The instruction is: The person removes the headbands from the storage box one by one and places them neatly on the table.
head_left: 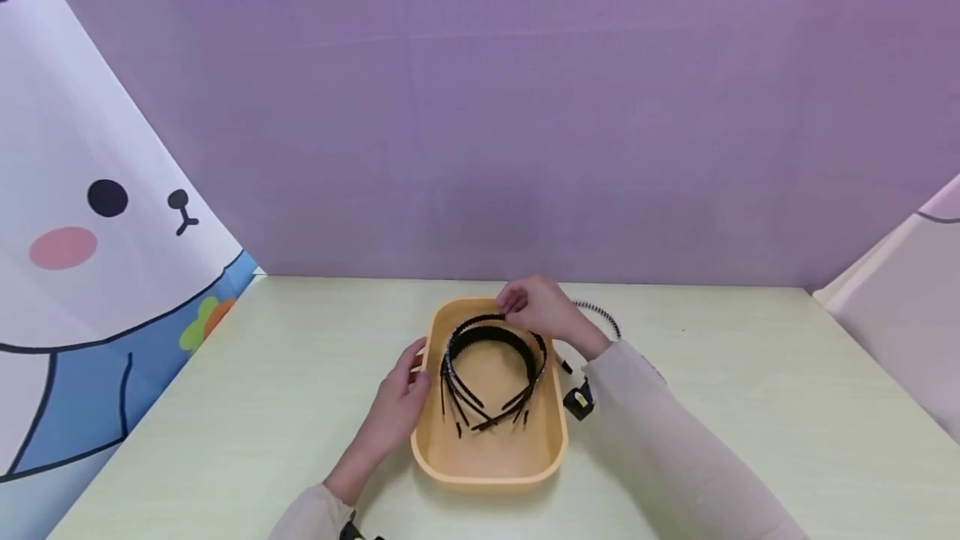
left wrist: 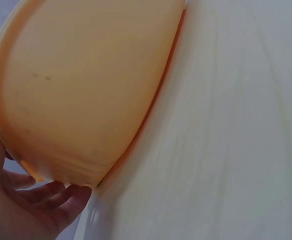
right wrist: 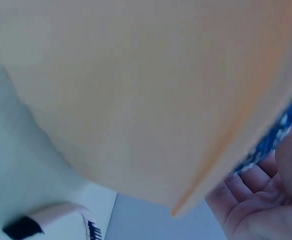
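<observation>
A yellow-orange plastic tray (head_left: 487,483) stands on the table with several dark headbands (head_left: 491,333) lying in it, their arches toward the far end and their tips crossing. On the tray's left side, my left hand (head_left: 397,398) grips the rim, the thumb by the edge and the fingers against the outer wall. My right hand (head_left: 540,307) is over the far right corner, its curled fingers and thumb pinching the arch of a glittery headband (right wrist: 273,137). In the right wrist view the tray wall (right wrist: 126,100) hides most of that band.
Right of the tray, partly behind the right forearm, lies a black-and-white striped headband (head_left: 603,315). A black tip (right wrist: 23,228) of a band shows on the table in the right wrist view. A purple cloth (head_left: 480,123) hangs behind the pale table (head_left: 300,357).
</observation>
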Action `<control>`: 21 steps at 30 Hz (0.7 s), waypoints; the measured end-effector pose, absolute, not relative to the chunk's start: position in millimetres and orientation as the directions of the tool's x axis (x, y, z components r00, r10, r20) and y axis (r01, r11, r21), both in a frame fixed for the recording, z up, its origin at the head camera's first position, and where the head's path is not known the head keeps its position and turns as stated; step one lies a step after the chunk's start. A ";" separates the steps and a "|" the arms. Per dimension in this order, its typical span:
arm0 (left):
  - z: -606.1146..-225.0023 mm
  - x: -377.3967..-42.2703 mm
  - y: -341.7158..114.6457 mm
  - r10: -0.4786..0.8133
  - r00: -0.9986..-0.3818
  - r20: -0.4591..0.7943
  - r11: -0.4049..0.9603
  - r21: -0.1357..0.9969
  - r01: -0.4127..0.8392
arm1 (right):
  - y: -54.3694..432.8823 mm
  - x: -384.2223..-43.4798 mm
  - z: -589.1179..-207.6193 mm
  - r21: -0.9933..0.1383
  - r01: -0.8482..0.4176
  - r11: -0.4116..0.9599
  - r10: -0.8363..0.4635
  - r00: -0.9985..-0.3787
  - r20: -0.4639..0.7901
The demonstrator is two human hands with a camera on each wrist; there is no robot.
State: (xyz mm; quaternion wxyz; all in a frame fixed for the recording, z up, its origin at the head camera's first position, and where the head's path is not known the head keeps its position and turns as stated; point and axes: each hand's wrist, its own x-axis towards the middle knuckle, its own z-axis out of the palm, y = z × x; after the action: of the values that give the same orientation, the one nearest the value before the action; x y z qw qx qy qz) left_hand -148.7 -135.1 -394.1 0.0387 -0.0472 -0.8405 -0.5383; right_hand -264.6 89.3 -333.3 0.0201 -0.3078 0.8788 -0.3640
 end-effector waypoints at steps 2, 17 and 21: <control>-394.3 -149.9 -134.8 0.038 -0.993 0.116 0.416 0.901 0.121 | 93.0 -263.7 -330.5 -0.651 -0.523 0.550 -0.550 -0.814 0.189; -394.4 -149.5 -135.7 0.046 -0.991 0.125 0.406 0.904 0.133 | 116.4 -264.1 -321.7 -0.631 -0.504 0.590 -0.511 -0.838 0.191; -394.1 -147.9 -137.8 0.043 -0.991 0.129 0.410 0.902 0.136 | 120.1 -265.3 -320.7 -0.622 -0.500 0.603 -0.508 -0.841 0.184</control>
State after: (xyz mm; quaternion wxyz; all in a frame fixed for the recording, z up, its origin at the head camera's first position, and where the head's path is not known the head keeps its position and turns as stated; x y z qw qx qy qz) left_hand -147.9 -137.8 -394.1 0.0428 -0.0534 -0.8387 -0.5403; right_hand -265.3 120.1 -320.7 0.0059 -0.2817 0.8952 -0.3453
